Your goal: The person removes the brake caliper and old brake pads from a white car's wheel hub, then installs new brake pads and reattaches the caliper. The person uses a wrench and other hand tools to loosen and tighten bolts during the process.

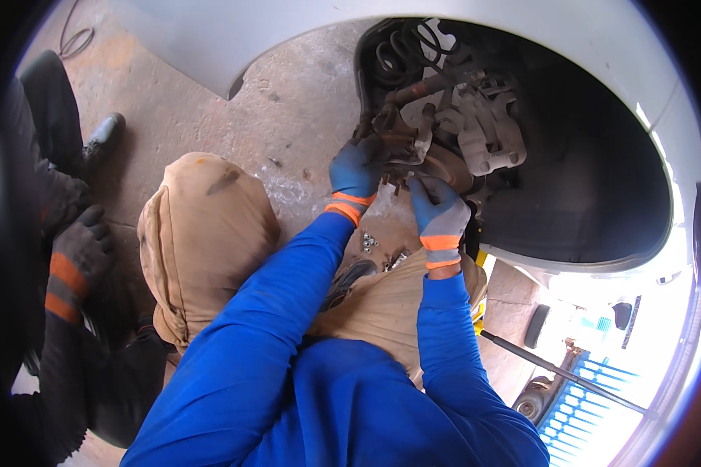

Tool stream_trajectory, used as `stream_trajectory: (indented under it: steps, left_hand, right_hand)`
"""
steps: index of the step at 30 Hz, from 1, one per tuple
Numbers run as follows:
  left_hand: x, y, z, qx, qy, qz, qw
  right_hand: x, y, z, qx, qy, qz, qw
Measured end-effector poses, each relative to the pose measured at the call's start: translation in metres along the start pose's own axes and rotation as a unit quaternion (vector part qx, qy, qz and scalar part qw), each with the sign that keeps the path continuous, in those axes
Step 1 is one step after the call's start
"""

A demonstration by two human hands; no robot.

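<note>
My left hand (356,170), in a blue-grey glove with an orange-striped cuff, is closed at the near left side of the wheel hub; its fingertips and what they grip are hidden in shadow. My right hand (438,204), gloved alike, has its fingers pinched together just below the rusty brake disc (449,166). Whatever lies in that pinch is too small to name. Between the two hands, short wheel studs (396,184) stick out toward me. The grey brake caliper (487,138) sits to the right of the disc, and a dark coil spring (397,61) stands behind.
A white car fender (304,22) arches over the dark wheel well (592,163). Several lug nuts (368,243) lie on the concrete floor (296,93). At left crouches a co-worker in dark clothes, with a gloved hand (80,257). A black bar (561,372) extends at lower right.
</note>
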State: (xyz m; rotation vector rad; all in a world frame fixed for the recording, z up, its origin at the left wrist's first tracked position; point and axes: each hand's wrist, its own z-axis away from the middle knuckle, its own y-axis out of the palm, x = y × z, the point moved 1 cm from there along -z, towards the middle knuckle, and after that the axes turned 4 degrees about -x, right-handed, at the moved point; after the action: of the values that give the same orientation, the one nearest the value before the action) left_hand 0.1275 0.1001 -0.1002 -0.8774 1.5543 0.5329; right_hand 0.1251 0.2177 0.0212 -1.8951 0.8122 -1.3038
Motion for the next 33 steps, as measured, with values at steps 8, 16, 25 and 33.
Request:
stream_trajectory:
  steps: [8,16,25,33]
  left_hand:
    - [0.013,0.013,-0.003,-0.019,0.073,-0.088,0.993]
    - [0.006,0.006,-0.003,-0.021,0.037,-0.034,0.999]
    - [0.000,0.005,0.000,-0.069,0.104,-0.033,0.992]
    - [0.010,0.008,-0.010,-0.026,0.066,-0.032,0.997]
  right_hand:
    - [-0.015,-0.005,0.008,0.000,-0.018,-0.007,1.000]
    - [-0.023,-0.009,0.010,0.004,0.004,-0.008,1.000]
    - [0.010,-0.012,0.003,-0.043,-0.258,0.151,0.953]
    - [0.019,0.021,-0.049,0.026,-0.501,0.321,0.803]
